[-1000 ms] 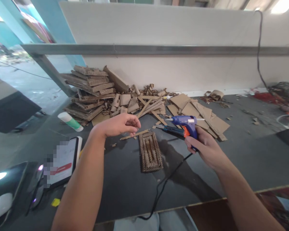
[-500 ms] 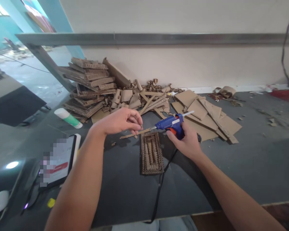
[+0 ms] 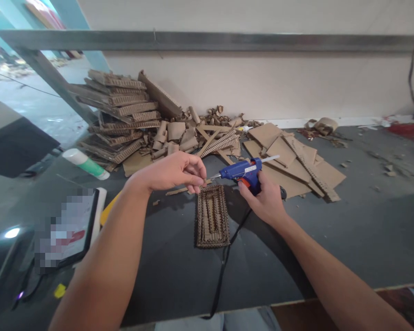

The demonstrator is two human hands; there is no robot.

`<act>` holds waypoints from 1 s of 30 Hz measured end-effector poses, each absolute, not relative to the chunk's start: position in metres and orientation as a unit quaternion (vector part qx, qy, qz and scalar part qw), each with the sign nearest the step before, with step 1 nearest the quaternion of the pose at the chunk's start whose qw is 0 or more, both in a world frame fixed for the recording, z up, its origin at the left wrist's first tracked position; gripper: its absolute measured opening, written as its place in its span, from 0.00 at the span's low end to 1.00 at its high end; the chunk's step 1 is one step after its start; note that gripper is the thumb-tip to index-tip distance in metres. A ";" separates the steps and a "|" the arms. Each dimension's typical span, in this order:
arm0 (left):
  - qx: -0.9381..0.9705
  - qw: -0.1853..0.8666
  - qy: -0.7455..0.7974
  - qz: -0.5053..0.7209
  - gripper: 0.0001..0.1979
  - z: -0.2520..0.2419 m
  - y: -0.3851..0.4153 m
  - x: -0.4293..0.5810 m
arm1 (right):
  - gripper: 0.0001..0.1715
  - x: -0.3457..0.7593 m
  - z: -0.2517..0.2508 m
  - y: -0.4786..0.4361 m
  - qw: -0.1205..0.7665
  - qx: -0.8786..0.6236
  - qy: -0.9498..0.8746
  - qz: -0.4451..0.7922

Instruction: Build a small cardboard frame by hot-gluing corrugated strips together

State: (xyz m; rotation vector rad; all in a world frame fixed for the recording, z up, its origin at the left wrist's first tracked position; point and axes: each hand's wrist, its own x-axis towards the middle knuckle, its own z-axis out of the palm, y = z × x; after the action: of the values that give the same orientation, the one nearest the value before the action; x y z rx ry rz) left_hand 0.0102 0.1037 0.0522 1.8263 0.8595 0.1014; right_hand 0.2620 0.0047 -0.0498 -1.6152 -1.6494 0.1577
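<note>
My right hand [image 3: 266, 196] is wrapped round the handle of a blue glue gun [image 3: 240, 171], a white glue stick jutting from its back. The gun's nozzle points left, close to the fingertips of my left hand [image 3: 179, 174]. Those fingers are pinched together over something too small to make out. Just below them, a rectangular piece of nested corrugated cardboard strips [image 3: 213, 217] lies flat on the dark table [image 3: 262, 271]. A thin cardboard strip [image 3: 179, 191] lies behind it, partly hidden by my left hand.
Stacked corrugated pieces [image 3: 120, 110] and cardboard scraps [image 3: 175, 132] stand at the back left. Flat cardboard sheets [image 3: 290, 161] lie at the right. A white and green tube [image 3: 86, 164] and a tablet [image 3: 71, 230] are on the left. A black cord [image 3: 221, 280] crosses the front.
The view has shifted, moving most things slightly left and up. My left fingertips and the glue gun's nozzle are closer together, above the cardboard piece's top edge.
</note>
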 end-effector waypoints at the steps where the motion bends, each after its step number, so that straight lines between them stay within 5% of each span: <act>1: 0.765 0.533 0.361 0.041 0.07 0.052 0.104 0.011 | 0.20 0.262 -0.050 0.005 0.399 -0.638 -0.656 0.061; 30: 0.768 0.534 0.354 0.000 0.07 0.041 0.111 0.011 | 0.16 0.263 -0.050 0.004 0.370 -0.626 -0.685 0.045</act>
State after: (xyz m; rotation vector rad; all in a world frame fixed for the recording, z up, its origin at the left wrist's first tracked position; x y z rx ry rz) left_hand 0.0108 0.1105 0.0415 1.8299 0.8437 0.0005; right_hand 0.2628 0.0043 -0.0504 -1.6064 -1.7561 0.1160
